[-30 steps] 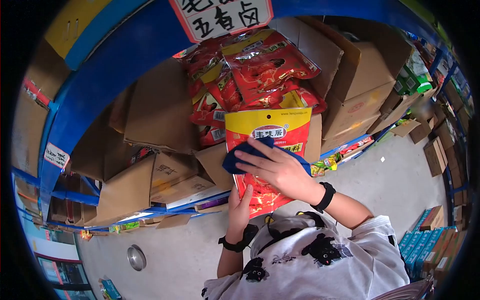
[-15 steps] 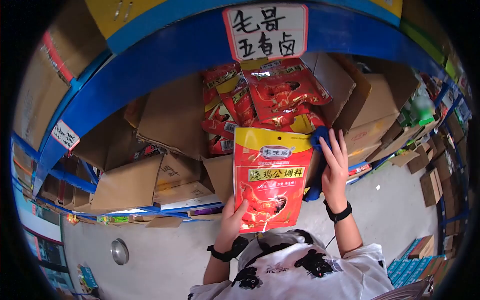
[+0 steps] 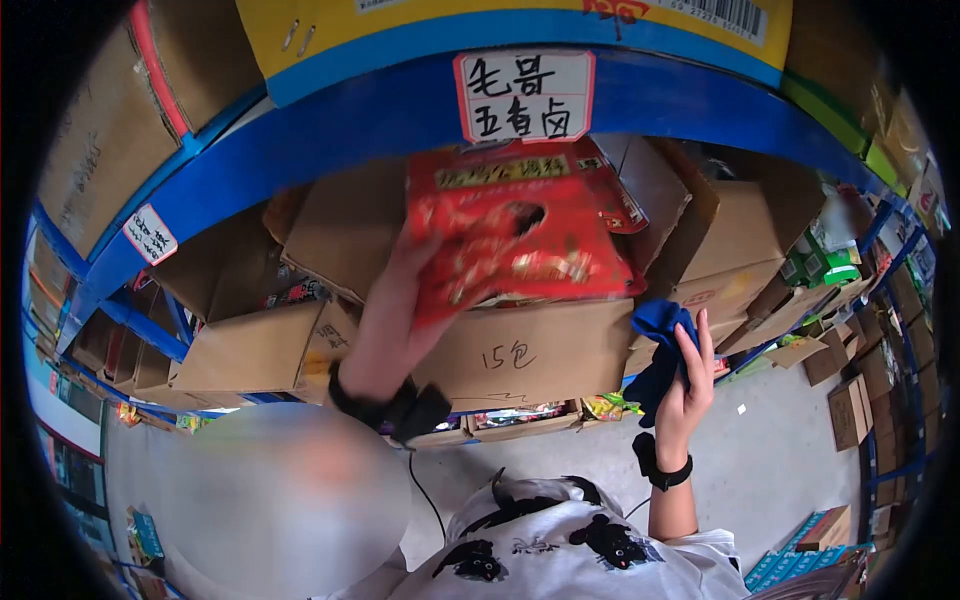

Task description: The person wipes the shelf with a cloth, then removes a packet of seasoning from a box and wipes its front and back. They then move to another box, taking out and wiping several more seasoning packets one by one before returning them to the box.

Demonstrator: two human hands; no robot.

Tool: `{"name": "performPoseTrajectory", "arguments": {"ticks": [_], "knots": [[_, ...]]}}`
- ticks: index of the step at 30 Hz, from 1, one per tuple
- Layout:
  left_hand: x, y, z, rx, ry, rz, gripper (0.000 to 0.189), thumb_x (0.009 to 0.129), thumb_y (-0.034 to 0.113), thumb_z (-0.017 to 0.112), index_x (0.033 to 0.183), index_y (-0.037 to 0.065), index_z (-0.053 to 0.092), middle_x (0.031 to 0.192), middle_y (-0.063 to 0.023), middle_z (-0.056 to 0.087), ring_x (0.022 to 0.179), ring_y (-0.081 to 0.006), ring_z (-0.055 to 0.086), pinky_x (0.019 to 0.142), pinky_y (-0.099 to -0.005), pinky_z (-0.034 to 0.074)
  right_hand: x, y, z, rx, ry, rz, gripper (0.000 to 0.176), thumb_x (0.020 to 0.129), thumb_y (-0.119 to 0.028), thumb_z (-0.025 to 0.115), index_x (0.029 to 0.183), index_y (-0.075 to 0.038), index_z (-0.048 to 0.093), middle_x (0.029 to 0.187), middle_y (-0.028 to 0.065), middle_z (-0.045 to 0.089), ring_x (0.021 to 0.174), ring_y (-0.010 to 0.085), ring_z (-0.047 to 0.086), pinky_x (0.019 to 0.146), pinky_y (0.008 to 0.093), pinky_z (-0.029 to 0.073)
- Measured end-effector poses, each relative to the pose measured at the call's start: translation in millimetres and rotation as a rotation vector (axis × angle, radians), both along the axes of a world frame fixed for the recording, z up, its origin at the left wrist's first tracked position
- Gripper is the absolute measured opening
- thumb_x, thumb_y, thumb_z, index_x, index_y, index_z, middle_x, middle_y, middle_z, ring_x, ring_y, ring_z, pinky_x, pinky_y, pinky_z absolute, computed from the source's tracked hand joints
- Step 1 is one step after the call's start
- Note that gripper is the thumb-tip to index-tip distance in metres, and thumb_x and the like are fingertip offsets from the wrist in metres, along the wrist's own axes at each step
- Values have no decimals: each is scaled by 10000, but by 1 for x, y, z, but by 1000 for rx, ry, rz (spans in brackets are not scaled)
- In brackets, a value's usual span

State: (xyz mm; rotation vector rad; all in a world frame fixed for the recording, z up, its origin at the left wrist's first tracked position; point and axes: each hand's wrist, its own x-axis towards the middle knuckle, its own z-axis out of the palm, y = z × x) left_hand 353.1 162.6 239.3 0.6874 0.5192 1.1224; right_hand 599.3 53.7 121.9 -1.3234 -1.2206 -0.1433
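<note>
My left hand (image 3: 400,290), smeared by motion, grips the left edge of a red seasoning packet (image 3: 520,255) with a yellow label strip. The packet lies tilted over the opening of a cardboard box (image 3: 560,345) with handwriting on its front, hiding most of what is inside. Behind its right edge another red packet (image 3: 622,205) shows in part. Lower and to the right, my right hand (image 3: 688,385) is closed round a dark blue cloth (image 3: 655,335), in front of the box's right side. Both wrists wear black bands.
A blue shelf beam (image 3: 350,110) with a handwritten sign (image 3: 525,97) crosses above the box. Open cartons stand to the left (image 3: 240,350) and right (image 3: 735,240). Below lies the grey floor (image 3: 780,430). A blurred round patch covers the lower left.
My left hand has carried the red packet up and away from me, from before my chest to over the box. My right hand, with the blue cloth, has lowered slightly.
</note>
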Motion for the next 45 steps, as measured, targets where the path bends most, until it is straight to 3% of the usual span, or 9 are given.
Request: {"name": "performPoseTrajectory", "arguments": {"ticks": [6,12,14,22,30,32,33,37,45], "knots": [[69,94,3,196,61,-118,268,870,95,497,1130,29,488,1148,-96,529,1019,-198,544,869,-340,485,3,-11,-11,-12,32,13,430,744,153,359,1072,14,600,1308,197,432,1213,303,424,1013,354,307],[80,161,-39,715,1056,-30,376,787,240,577,1031,-42,528,1015,-200,573,977,-258,568,752,-399,466,17,-28,-23,-67,80,-85,397,783,121,371,1085,0,598,1329,174,417,1234,283,398,1023,350,285],[79,156,-54,1033,1870,602,486,766,306,609,1064,-65,512,866,-183,607,868,-231,600,672,-341,478,21,-29,-25,-59,120,-81,422,762,124,359,1091,1,595,1330,174,417,1245,284,384,1039,359,259],[56,140,-17,124,441,-188,189,843,78,557,1013,-2,534,903,-95,617,711,-146,623,593,-254,524,14,-27,-16,-74,30,-59,456,714,156,359,1064,4,608,1312,200,427,1225,312,408,1010,363,305],[41,145,-17,175,734,-62,255,798,25,570,1052,46,548,905,-65,603,850,-171,600,704,-302,505,18,-26,-16,-77,68,-4,401,772,131,372,1077,4,599,1328,175,420,1234,288,398,1022,351,280],[14,165,-22,1474,1454,62,344,769,18,565,1111,39,533,980,-91,582,942,-191,564,759,-292,478,20,-24,-17,-74,85,42,399,773,129,370,1077,7,598,1329,174,419,1230,281,403,1022,343,277],[24,135,-9,822,757,94,116,826,39,532,931,18,574,871,-81,582,820,-139,578,628,-269,503,20,-24,-15,-77,81,47,399,773,129,370,1077,7,598,1329,174,419,1230,281,403,1022,343,277],[-1,129,1,168,658,138,123,822,43,525,937,23,565,863,-73,575,782,-137,588,594,-246,511,15,-21,-11,-65,77,40,423,738,143,355,1049,12,611,1302,202,438,1196,301,441,996,351,322],[-12,100,-28,469,978,196,549,748,236,629,1175,-51,438,994,-161,552,874,-245,577,742,-306,478,1,-12,-12,-71,103,185,421,729,134,371,1045,7,619,1272,201,470,1180,303,458,999,358,320]]}}
